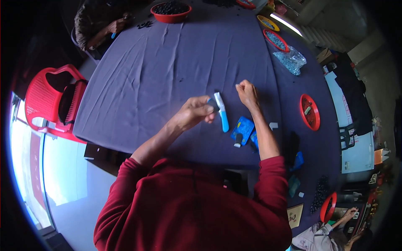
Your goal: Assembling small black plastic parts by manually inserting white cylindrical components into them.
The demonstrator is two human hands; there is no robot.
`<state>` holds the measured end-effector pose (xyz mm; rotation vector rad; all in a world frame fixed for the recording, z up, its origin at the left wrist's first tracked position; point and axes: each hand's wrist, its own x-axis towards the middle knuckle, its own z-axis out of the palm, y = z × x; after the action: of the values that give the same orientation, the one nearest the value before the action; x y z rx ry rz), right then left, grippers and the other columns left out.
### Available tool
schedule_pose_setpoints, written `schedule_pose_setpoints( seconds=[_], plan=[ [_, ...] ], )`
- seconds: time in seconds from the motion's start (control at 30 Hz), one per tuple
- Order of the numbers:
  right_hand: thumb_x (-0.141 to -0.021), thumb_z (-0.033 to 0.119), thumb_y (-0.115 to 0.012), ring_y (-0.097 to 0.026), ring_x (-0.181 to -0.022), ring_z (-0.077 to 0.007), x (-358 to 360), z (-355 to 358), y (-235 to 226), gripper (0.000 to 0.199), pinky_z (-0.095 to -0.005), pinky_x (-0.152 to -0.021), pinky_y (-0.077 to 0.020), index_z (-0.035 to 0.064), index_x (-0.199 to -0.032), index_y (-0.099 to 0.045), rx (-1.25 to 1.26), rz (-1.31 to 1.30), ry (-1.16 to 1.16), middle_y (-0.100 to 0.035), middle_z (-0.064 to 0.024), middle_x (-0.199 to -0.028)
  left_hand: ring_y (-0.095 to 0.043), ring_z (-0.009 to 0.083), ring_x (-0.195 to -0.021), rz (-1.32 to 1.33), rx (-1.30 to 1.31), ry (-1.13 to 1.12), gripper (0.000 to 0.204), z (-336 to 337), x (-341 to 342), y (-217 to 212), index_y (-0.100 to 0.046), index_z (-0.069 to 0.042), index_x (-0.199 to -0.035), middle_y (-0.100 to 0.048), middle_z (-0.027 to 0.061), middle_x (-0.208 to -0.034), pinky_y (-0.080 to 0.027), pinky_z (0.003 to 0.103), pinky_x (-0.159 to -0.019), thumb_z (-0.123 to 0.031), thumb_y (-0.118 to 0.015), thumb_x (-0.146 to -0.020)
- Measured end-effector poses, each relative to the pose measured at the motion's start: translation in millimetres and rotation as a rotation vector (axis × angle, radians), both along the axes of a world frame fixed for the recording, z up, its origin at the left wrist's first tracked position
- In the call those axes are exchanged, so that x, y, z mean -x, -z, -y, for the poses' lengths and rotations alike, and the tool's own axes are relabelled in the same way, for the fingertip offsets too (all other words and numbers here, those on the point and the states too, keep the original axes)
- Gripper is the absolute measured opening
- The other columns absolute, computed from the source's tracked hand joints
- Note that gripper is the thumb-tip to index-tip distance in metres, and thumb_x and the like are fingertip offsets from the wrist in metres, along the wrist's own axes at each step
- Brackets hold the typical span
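My left hand [196, 112] is raised over the grey cloth, its fingers closed on a small dark piece [213, 104] whose kind I cannot make out. Just right of it is a tool with a light blue handle [224, 122] and a pale, metal-looking upper part. Farther right, my right hand [248, 93] is closed with the fingers bent in; anything inside is hidden. Near my right forearm sits a blue plastic box [242, 127]. A short dark cylinder with a whitish end [238, 140] is at its near side.
A red basin of black pieces [171, 18] stands at the far edge, near a person's hand [115, 26]. On the right are a red tray [309, 112], a red dish of bluish beads [276, 40] and a clear bag [292, 62]. A red chair [50, 94] stands left.
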<state>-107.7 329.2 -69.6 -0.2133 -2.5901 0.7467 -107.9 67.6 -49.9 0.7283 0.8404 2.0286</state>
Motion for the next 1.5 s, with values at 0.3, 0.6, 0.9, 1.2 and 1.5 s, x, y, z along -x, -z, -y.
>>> schedule_pose_setpoints(
  seconds=[0.3,0.6,0.9,1.2,1.5],
  plan=[
    [-0.076,0.017,-0.06,-0.055,-0.092,-0.0371,31,-174,-7,0.032,-0.0424,-0.079,-0.0443,-0.004,-0.098,-0.049,-0.177,0.207,0.44,-0.055,-0.0227,-0.098,-0.057,0.0137,-0.058,0.109,0.119,0.132,0.018,-15,64,16,-0.055,0.005,-0.081,-0.06,0.0124,-0.069,-0.045,0.022,-0.054,-0.012,-0.062,-0.079],
    [-0.077,0.012,-0.055,-0.05,-0.099,-0.0392,99,-291,-30,0.036,-0.044,-0.083,-0.0432,-0.0032,-0.108,-0.044,-0.378,0.234,0.629,-0.049,-0.0245,-0.108,-0.056,0.0175,-0.057,0.221,0.315,-0.172,0.021,-15,86,61,-0.055,0.0,-0.078,-0.058,0.0105,-0.065,-0.044,0.027,-0.054,-0.017,-0.066,-0.076],
    [-0.078,0.011,-0.049,-0.049,-0.104,-0.0388,145,-367,-38,0.041,-0.0461,-0.089,-0.0409,0.0026,-0.116,-0.037,-0.589,0.49,0.765,-0.044,-0.0202,-0.118,-0.059,0.0165,-0.059,0.256,0.424,-0.165,0.014,5,88,59,-0.058,0.002,-0.082,-0.061,0.0121,-0.069,-0.047,0.025,-0.053,-0.008,-0.066,-0.077],
    [-0.078,0.013,-0.049,-0.042,-0.115,-0.0385,156,-405,-23,0.065,-0.0438,-0.097,-0.0353,0.0079,-0.136,-0.019,-0.45,0.528,0.798,-0.033,-0.0188,-0.133,-0.058,0.0177,-0.055,0.243,0.371,-0.142,0.016,19,94,65,-0.059,0.004,-0.084,-0.061,0.0136,-0.068,-0.049,0.027,-0.051,-0.008,-0.066,-0.076],
    [-0.076,0.028,-0.06,-0.045,-0.113,-0.0376,157,-396,6,0.058,-0.0436,-0.096,-0.035,0.008,-0.126,-0.036,-0.379,0.567,0.781,-0.045,-0.0178,-0.124,-0.06,0.0198,-0.056,0.321,0.369,-0.179,0.017,17,95,57,-0.059,0.006,-0.084,-0.061,0.0163,-0.068,-0.05,0.029,-0.052,-0.004,-0.067,-0.074]
  ],
)
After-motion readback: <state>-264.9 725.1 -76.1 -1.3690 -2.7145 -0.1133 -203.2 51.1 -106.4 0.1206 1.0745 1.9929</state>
